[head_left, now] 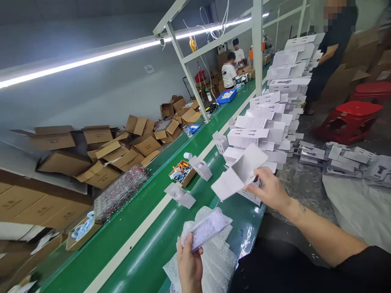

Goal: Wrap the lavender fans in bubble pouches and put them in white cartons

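Observation:
My left hand (190, 260) is closed around one end of a pale lilac item in bubble wrap (210, 228), held above a pile of bubble wrap bags (216, 264). What the wrap covers cannot be made out. Between the thumb and fingers of my right hand (270, 189) is the edge of a white carton (249, 162), tilted with its flaps spread and its inside showing. Behind that carton rises a tall stack of flat white cartons (253, 134). Two small open white boxes (180, 195) stand on the green belt to the left.
A cardboard tray of small parts (186, 175) stands on the green conveyor (140, 244). Brown cartons (100, 175) line the far side. Red stools (351, 118) and a person in dark clothes (331, 53) are at right; two people in white shirts (229, 75) sit farther along.

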Demonstrator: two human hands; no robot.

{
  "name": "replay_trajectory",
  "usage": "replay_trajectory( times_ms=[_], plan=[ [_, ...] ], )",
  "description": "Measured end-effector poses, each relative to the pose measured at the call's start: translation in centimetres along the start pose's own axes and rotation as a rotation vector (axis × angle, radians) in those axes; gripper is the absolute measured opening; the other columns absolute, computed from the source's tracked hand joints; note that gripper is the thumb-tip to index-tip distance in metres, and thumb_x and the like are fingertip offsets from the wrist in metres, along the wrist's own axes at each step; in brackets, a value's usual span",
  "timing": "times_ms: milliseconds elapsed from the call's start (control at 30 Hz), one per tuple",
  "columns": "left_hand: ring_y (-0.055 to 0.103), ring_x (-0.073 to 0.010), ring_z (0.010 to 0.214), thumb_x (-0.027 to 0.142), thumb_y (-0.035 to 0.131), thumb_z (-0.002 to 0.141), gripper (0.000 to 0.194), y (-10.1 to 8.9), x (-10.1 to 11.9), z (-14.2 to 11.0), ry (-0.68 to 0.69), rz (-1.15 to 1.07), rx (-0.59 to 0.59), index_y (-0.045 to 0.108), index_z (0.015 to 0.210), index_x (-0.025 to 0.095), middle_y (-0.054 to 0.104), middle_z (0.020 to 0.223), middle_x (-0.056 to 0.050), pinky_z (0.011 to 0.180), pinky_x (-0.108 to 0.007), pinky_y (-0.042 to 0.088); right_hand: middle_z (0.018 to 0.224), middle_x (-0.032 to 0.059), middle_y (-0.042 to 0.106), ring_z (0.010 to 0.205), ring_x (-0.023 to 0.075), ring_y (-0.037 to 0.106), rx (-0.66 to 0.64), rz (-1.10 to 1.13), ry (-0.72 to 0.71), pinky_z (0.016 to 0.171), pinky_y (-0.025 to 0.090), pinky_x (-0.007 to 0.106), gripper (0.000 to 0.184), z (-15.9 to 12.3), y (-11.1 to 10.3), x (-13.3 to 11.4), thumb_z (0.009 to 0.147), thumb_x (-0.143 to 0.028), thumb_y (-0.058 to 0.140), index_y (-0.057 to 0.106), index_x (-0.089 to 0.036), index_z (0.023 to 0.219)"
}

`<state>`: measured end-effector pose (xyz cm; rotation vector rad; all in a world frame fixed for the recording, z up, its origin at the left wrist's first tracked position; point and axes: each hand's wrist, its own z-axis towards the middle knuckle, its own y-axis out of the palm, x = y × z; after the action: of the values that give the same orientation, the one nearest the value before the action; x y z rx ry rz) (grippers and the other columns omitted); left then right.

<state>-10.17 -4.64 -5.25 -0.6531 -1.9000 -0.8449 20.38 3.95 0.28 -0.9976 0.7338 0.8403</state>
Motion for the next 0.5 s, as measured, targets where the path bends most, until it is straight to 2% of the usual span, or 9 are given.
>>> replay_trajectory(
  times_ms=[67,133,200,267,367,433,500],
  plan=[
    [0.045,-0.0042,0.051,0.031,0.08,0.058,0.043,-1.2,1.3,0.7,0.028,-0.025,0.051,0.061,0.093,0.018,0.055,0.078,0.005,0.033,-0.014,0.032,0.082,0.0074,0.057,0.088,0.026,0.052,-0.233,0.011,-0.152,0.084,0.045,0.039,0.043,-0.7,1.9,-0.2,0.062,-0.056,0.075,0.059,-0.022,0.082],
    [0.042,-0.0025,0.048,0.032,0.08,0.058,0.042,-1.9,2.2,1.1,0.033,-0.058,0.066,0.061,0.092,0.017,0.054,0.077,0.005,0.03,-0.012,0.026,0.081,0.0068,0.057,0.089,0.0264,0.05,-0.457,0.062,-0.253,0.082,0.045,0.038,0.041,-1.2,4.7,0.8,0.061,-0.054,0.076,0.061,-0.021,0.081],
    [0.04,-0.0016,0.046,0.033,0.08,0.058,0.043,-1.6,2.3,1.1,0.027,-0.074,0.049,0.06,0.093,0.017,0.054,0.077,0.005,0.028,-0.011,0.022,0.082,0.0056,0.056,0.091,0.0258,0.05,-0.632,0.093,-0.318,0.083,0.044,0.038,0.04,-1.7,7.8,2.6,0.061,-0.052,0.076,0.063,-0.021,0.082],
    [0.042,-0.0021,0.048,0.035,0.079,0.06,0.045,-0.6,1.8,1.0,0.008,-0.038,0.017,0.059,0.095,0.016,0.054,0.078,0.004,0.028,-0.011,0.022,0.086,0.005,0.055,0.09,0.0241,0.049,-0.774,0.099,-0.363,0.084,0.045,0.037,0.042,-2.3,10.5,4.8,0.061,-0.05,0.076,0.064,-0.021,0.087],
    [0.05,-0.0072,0.056,0.042,0.074,0.065,0.042,1.2,0.1,0.4,0.06,0.165,-0.013,0.057,0.093,0.015,0.055,0.08,0.001,0.035,-0.015,0.037,0.097,0.0061,0.051,0.091,0.0222,0.05,-0.904,0.114,-0.358,0.085,0.046,0.036,0.045,-3.3,12.7,7.5,0.062,-0.046,0.076,0.063,-0.019,0.095],
    [0.055,-0.0117,0.064,0.047,0.066,0.073,0.04,2.0,-1.2,-0.2,0.166,0.37,0.024,0.057,0.095,0.016,0.056,0.084,-0.001,0.045,-0.021,0.047,0.106,0.0073,0.046,0.096,0.0221,0.051,-0.918,0.143,-0.319,0.089,0.045,0.037,0.045,-3.7,13.2,8.3,0.063,-0.044,0.076,0.062,-0.019,0.098],
    [0.058,-0.0156,0.07,0.047,0.058,0.08,0.035,2.6,-2.3,-1.1,0.331,0.622,0.044,0.057,0.097,0.017,0.057,0.087,-0.004,0.055,-0.027,0.051,0.114,0.0084,0.042,0.102,0.0228,0.051,-0.917,0.181,-0.299,0.095,0.043,0.038,0.043,-4.0,13.4,8.4,0.064,-0.04,0.076,0.061,-0.019,0.099]
  ],
)
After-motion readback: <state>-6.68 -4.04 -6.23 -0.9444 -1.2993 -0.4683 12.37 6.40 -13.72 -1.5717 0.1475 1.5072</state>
